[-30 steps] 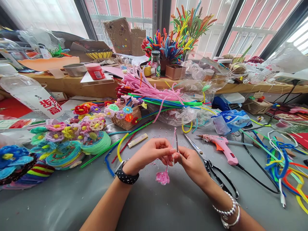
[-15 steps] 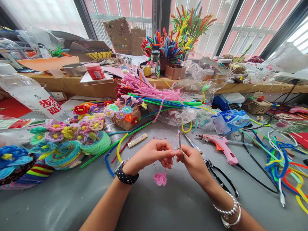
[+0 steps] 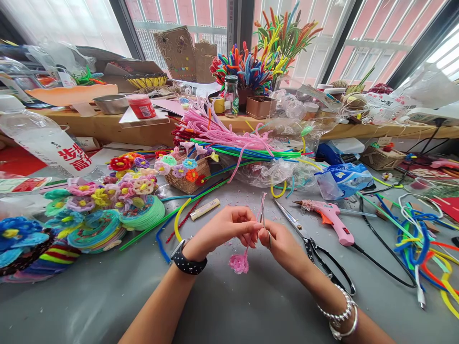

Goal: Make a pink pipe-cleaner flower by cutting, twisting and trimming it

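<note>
My left hand (image 3: 239, 225) pinches a pink pipe cleaner whose upper end rises past the fingertips. From its lower end, beneath the fingers, hangs a pink fluffy flower (image 3: 239, 263) above the grey table. In my right hand (image 3: 281, 242) is a small pair of scissors (image 3: 263, 212), blades pointing up alongside the pipe cleaner's upper end. Fingers of the two hands meet or nearly meet. Whether the blades are closed on the stem is too small to tell. Larger black-handled scissors (image 3: 332, 267) lie just right of my right hand.
A pink glue gun (image 3: 332, 218) lies on the right, its cord trailing past tangled pipe cleaners (image 3: 418, 234). On the left stand pipe-cleaner flower pots (image 3: 143, 212). A glue stick-like tube (image 3: 205, 209) lies behind my left hand. Pink pipe cleaners (image 3: 222, 129) are heaped at the back.
My right hand and the small scissors have shifted slightly left and down, with the blades closer to the pipe cleaner. The flower has risen a little. More of the larger scissors shows.
</note>
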The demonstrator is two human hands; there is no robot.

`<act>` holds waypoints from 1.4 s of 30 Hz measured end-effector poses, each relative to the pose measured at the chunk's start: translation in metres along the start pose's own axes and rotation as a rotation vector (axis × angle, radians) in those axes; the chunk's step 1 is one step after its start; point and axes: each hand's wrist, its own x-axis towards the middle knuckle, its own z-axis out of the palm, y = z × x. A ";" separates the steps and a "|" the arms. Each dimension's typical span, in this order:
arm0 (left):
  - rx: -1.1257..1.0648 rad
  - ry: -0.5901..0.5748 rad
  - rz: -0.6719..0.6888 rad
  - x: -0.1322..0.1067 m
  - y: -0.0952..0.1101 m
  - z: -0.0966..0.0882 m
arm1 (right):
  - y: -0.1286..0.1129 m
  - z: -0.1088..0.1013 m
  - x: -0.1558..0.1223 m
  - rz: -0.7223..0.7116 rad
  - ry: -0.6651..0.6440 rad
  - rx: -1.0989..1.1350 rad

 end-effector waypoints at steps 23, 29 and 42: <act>0.011 -0.009 0.007 0.000 -0.002 -0.001 | 0.002 -0.002 0.000 0.094 0.115 -0.042; -0.016 -0.058 -0.020 0.000 -0.002 -0.001 | 0.001 -0.002 -0.001 0.048 0.074 0.036; 0.015 -0.027 -0.022 -0.001 -0.001 -0.001 | 0.005 -0.005 -0.002 0.079 0.209 0.106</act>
